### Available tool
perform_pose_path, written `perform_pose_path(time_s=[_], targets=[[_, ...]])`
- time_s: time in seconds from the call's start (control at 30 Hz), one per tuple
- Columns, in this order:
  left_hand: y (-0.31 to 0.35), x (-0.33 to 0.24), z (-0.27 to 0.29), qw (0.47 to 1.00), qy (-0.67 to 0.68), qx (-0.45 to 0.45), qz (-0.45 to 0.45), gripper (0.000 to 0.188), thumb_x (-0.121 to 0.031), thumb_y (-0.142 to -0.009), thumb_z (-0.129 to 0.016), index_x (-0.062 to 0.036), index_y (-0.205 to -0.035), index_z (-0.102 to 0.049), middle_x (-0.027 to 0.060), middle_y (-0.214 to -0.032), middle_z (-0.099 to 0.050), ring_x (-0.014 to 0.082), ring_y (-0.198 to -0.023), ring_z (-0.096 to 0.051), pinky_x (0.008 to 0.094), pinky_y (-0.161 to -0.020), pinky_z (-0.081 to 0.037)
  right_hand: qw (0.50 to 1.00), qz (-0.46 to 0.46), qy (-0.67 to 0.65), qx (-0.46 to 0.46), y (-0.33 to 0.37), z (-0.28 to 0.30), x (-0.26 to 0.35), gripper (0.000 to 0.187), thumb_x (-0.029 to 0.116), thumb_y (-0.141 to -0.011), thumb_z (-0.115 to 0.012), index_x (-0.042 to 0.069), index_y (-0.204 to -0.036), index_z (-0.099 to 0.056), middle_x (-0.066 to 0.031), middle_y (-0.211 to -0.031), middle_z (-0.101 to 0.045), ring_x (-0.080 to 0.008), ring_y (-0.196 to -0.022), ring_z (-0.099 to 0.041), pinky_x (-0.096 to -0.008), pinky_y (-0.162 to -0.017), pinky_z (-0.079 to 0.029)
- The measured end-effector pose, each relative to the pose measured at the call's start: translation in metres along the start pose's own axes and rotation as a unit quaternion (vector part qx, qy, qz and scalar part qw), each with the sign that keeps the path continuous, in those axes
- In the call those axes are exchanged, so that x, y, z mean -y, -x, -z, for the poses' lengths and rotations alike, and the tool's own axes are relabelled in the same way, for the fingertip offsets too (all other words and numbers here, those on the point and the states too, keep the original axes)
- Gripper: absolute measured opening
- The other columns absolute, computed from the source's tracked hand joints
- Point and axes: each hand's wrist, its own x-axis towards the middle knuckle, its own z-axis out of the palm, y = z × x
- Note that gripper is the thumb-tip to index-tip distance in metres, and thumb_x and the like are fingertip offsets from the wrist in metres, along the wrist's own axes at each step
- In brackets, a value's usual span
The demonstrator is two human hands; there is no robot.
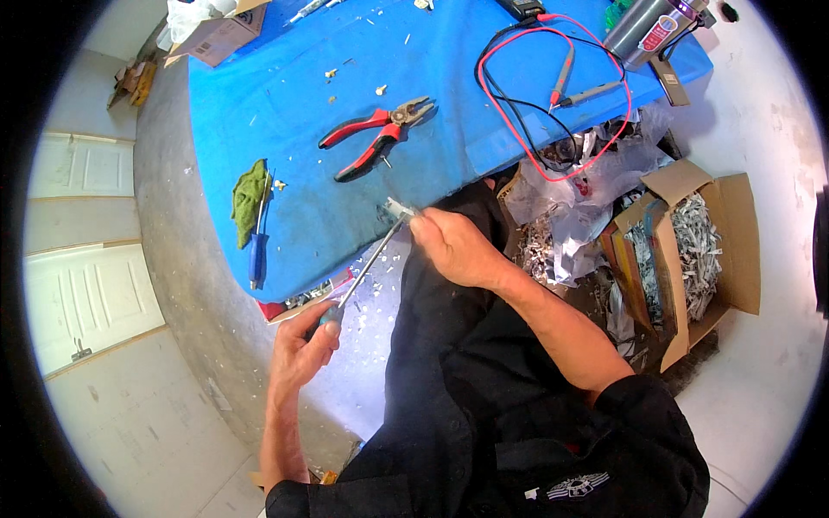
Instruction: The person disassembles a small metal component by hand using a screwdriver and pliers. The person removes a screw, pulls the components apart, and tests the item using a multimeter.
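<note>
My left hand (pixel 298 350) is closed around the dark teal handle of a screwdriver (pixel 371 262), whose long metal shaft slants up to the right. My right hand (pixel 453 248) pinches a small white piece (pixel 399 208) at the front edge of the blue-covered table (pixel 302 211). The screwdriver's tip meets that piece or lies right against it; I cannot tell which. Just beyond on the cloth are combination pliers (pixel 380 138) with red and black handles, jaws slightly apart. A blue-handled screwdriver (pixel 257 255) lies beside a crumpled green rag (pixel 248 194) at the left.
Red and black test leads (pixel 485 65) loop over the table's right side, near a steel tumbler (pixel 654 33). Below right stands an open carton (pixel 734 250) with shredded material (pixel 693 250). Another box (pixel 226 36) sits at the far left corner. Small debris dots the floor.
</note>
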Motion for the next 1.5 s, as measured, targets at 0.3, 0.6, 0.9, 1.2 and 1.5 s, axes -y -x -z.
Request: perform_pose_path(time_s=[0.3,0.6,0.9,1.2,1.5], targets=[[0.014,-0.017,-0.011,0.95,-0.256,-0.095,-0.152,0.034,-0.016,-0.093,-0.077,-0.0014,-0.122,-0.069,0.01,-0.085,-0.072,0.018,-0.071,-0.068,0.0304,-0.064,-0.053,0.999,0.014,0.031,-0.026,0.003,-0.003,0.002,0.035,0.028,-0.107,-0.055,-0.004,-0.093,-0.056,-0.025,-0.077,-0.06,-0.0395,-0.068,-0.057,-0.0464,-0.066,-0.047],[0.032,-0.033,-0.035,0.92,-0.311,-0.167,-0.171,0.034,-0.009,-0.088,-0.079,-0.0033,-0.121,-0.07,0.0178,-0.096,-0.075,0.0272,-0.082,-0.075,0.0356,-0.072,-0.058,1.0,-0.014,-0.006,0.007,0.006,0.0,0.001,0.033,0.029,-0.106,-0.054,-0.003,-0.096,-0.056,-0.019,-0.079,-0.06,-0.0321,-0.073,-0.058,-0.0432,-0.069,-0.048],[0.033,-0.045,-0.043,0.919,-0.328,-0.154,-0.157,0.038,-0.008,-0.087,-0.077,-0.0005,-0.124,-0.069,0.0165,-0.093,-0.073,0.0237,-0.078,-0.072,0.0334,-0.07,-0.056,0.994,-0.042,-0.059,0.077,0.004,0.009,-0.003,0.031,0.026,-0.105,-0.052,-0.003,-0.095,-0.057,-0.0134,-0.08,-0.061,-0.0243,-0.075,-0.058,-0.0392,-0.072,-0.048],[0.037,-0.05,-0.022,0.997,-0.08,-0.007,0.011,0.045,-0.014,-0.094,-0.068,0.0016,-0.135,-0.063,0.0035,-0.088,-0.069,0.011,-0.071,-0.062,0.0275,-0.064,-0.05,0.997,0.025,0.058,0.033,0.005,0.003,-0.006,0.03,0.024,-0.103,-0.057,-0.005,-0.097,-0.055,-0.0331,-0.083,-0.064,-0.0516,-0.082,-0.064,-0.0551,-0.071,-0.049],[0.035,-0.052,-0.025,0.912,-0.349,-0.056,-0.208,0.046,-0.004,-0.091,-0.071,-0.0014,-0.137,-0.062,0.0105,-0.082,-0.067,0.0186,-0.064,-0.064,0.0337,-0.056,-0.05,0.977,-0.01,0.213,0.014,0.01,-0.007,0.008,0.03,0.024,-0.102,-0.061,-0.005,-0.097,-0.051,-0.0304,-0.073,-0.066,-0.0508,-0.071,-0.067,-0.0598,-0.065,-0.053]])
